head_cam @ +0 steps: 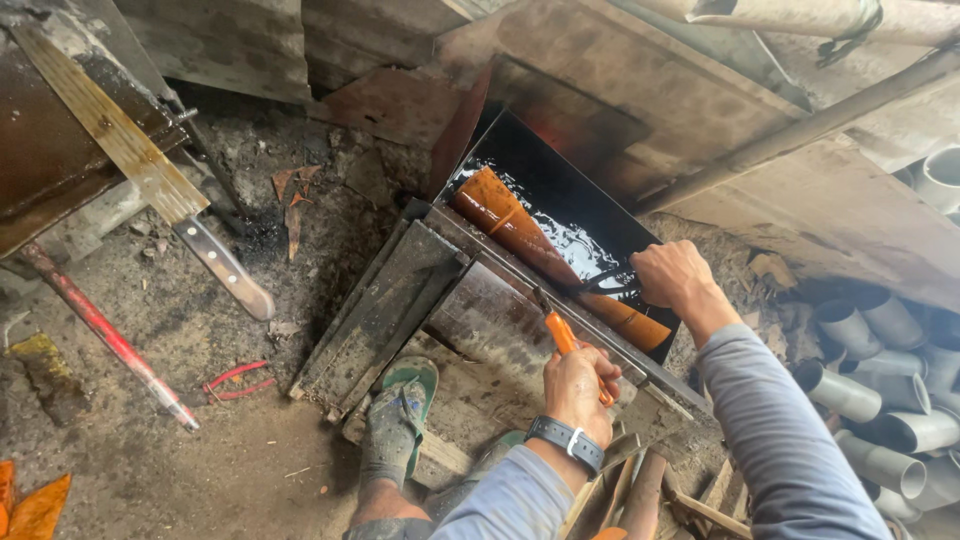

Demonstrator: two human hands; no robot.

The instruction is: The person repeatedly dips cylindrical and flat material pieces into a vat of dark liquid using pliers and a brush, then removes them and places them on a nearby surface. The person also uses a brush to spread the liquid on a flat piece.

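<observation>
Dirt floor [200, 440] with debris carries a black metal trough of dark liquid [560, 190], where a long orange pipe [520, 235] lies half-submerged; left hand [578, 385] clenched around an orange-handled tool [562, 335], right hand [672, 275] grasping black tongs [608, 285] at the pipe's near end.

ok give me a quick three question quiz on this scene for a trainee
1. True or false: the orange pipe lies in a trough of dark liquid.
2. Which hand grips the orange-handled tool?
3. The grey pipe fittings are piled: A) at the right edge, B) beside the red bar, C) inside the trough.

Key: 1 true. 2 the left hand, which wears a watch; the right hand holds a dark tool at the pipe. 3 A.
</observation>
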